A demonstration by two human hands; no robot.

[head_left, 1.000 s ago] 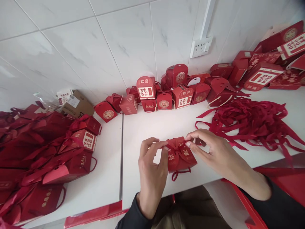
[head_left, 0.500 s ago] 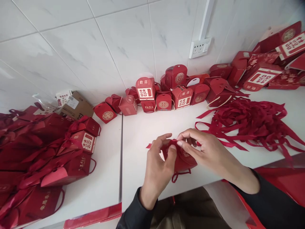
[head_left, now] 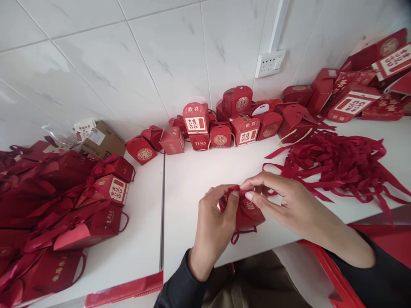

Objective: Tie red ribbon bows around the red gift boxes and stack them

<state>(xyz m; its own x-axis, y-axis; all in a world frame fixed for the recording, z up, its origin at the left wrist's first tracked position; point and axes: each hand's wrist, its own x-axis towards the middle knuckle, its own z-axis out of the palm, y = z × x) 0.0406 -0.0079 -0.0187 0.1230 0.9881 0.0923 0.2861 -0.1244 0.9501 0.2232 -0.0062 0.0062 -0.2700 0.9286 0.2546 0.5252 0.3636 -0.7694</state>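
Note:
A small red gift box point(head_left: 248, 217) with gold lettering stands on the white table in front of me, its dark red cord handle point(head_left: 241, 233) hanging on the near side. Red ribbon point(head_left: 236, 187) lies across its top, mostly covered by my fingers. My left hand point(head_left: 215, 218) pinches the ribbon between thumb and forefinger at the box's upper left. From the right, my right hand point(head_left: 278, 196) reaches over the top, its thumb and forefinger close together on the same ribbon. Whether the ribbon is knotted there is hidden.
A tangled heap of red ribbons point(head_left: 340, 164) lies to the right. Red boxes point(head_left: 245, 130) line the tiled wall, with more piled at the far right. Several ribbon-tied boxes point(head_left: 99, 222) crowd the left table, before a brown carton point(head_left: 104, 139). A socket point(head_left: 270, 63) is on the wall.
My left forefinger has come down and closed against the thumb on the ribbon. My right hand has shifted slightly rightward, its thumb drawing back a little. The box has stayed in place.

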